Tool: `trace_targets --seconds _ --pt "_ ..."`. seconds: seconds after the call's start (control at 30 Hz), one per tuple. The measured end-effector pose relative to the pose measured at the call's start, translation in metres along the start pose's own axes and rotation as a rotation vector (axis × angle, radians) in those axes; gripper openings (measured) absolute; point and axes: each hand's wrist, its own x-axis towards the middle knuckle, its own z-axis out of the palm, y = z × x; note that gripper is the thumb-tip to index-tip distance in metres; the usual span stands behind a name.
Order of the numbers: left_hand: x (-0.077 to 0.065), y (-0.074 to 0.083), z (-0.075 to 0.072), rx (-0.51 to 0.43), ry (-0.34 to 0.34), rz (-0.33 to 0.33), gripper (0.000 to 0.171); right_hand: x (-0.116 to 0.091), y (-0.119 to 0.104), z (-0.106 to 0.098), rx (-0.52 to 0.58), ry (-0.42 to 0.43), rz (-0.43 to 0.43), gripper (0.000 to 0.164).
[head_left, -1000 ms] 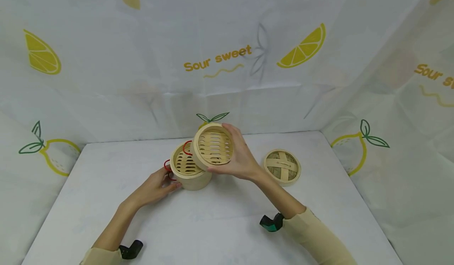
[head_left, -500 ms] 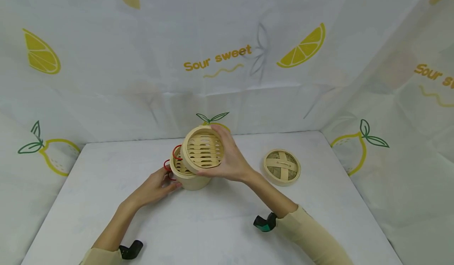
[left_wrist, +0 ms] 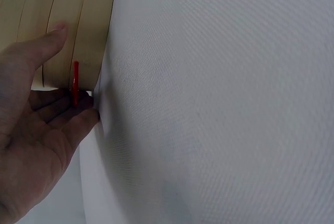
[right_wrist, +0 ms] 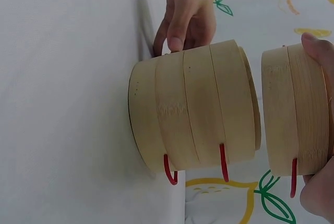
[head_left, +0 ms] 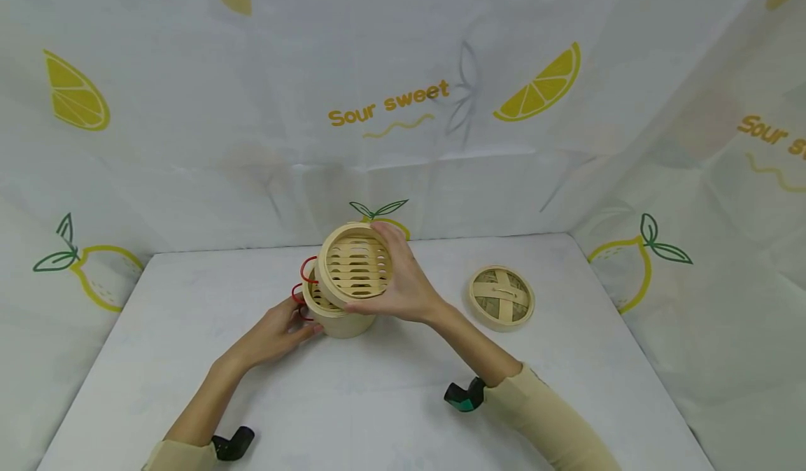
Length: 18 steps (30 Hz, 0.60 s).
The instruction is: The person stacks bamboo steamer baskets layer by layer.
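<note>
A small round bamboo steamer stack (head_left: pixel 343 327) with red loop handles stands on the table, two tiers high in the right wrist view. My left hand (head_left: pixel 277 331) steadies it from the left, thumb on the side wall (left_wrist: pixel 88 25) and fingers reaching around near a red loop (left_wrist: pixel 75 83). Above the stack, my right hand (head_left: pixel 406 282) grips another steamer basket (head_left: pixel 359 268) by its right side, thumb below and fingers over the far rim. That basket is tilted, showing its slatted floor. In the right wrist view a narrow gap separates the held basket (right_wrist: pixel 284 114) from the stack (right_wrist: pixel 201 104).
A woven bamboo lid (head_left: pixel 501 297) with crossed strips lies to the right on the white table (head_left: pixel 390 401). A white curtain (head_left: pixel 403 37) printed with lemons rises behind the table's back edge and at both sides.
My right hand has carried the held basket leftward, so it overlaps more of the stack, and slowed lately. The left hand, the stack and the lid have stayed put.
</note>
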Motion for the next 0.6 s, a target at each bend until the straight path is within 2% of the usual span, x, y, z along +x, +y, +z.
trace_targets --seconds 0.6 --pt "0.001 0.002 -0.001 0.025 -0.001 0.005 0.056 0.007 -0.002 0.011 -0.026 -0.040 -0.005 0.134"
